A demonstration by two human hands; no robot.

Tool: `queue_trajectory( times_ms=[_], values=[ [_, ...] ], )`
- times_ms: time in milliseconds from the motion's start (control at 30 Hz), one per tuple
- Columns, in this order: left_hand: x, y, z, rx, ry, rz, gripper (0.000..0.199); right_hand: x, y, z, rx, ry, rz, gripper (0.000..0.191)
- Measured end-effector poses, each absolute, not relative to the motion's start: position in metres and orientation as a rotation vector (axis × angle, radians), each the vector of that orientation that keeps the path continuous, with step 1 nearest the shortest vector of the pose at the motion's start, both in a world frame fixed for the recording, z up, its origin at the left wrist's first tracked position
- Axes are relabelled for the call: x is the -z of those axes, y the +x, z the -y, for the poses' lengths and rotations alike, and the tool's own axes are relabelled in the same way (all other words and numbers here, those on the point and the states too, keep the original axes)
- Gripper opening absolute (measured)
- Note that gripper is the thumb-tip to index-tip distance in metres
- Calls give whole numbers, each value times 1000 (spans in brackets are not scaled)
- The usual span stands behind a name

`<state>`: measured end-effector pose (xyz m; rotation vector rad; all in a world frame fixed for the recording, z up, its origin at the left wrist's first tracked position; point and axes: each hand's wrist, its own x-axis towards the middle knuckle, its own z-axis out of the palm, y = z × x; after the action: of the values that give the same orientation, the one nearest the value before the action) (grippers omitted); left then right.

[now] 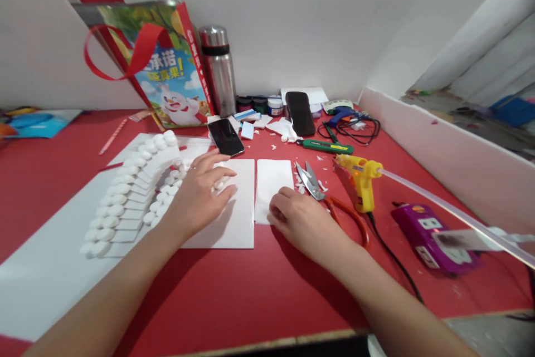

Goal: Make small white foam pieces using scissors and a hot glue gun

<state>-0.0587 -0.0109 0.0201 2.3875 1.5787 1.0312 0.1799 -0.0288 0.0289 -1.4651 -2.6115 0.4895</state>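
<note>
My left hand is over the white board, its fingers spread and apart, with small white pieces partly hidden beneath them. Right of the board lies a folded white sheet. My right hand rests at the sheet's lower right corner with its fingers curled; whatever they may hold is hidden. Left of my left hand, a curved white model edged with rows of white round pieces stands on a large white sheet. Scissors with orange handles lie open beside my right hand.
A yellow glue gun and a purple device are at the right. Behind are two phones, a green cutter, a steel flask, paint jars and a gift bag. White scraps litter the red table.
</note>
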Motion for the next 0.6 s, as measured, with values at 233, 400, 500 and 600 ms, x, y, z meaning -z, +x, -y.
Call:
queue_trajectory(
  times_ms=[233,400,500,600],
  values=[
    [-40,-7,-2,-1351,1694,-1272,17,-37,187,14,-637,-1439,2490,20],
    [-11,7,1,-1502,1417,-1296,24,-53,199,-6,-1015,-1418,1899,6],
    [-3,8,6,-1547,1385,-1124,17,-64,204,-16,-1375,-1272,1392,11],
    [-5,10,8,-1474,1175,-950,30,-67,204,-20,-1599,-1172,1177,16]
  ],
)
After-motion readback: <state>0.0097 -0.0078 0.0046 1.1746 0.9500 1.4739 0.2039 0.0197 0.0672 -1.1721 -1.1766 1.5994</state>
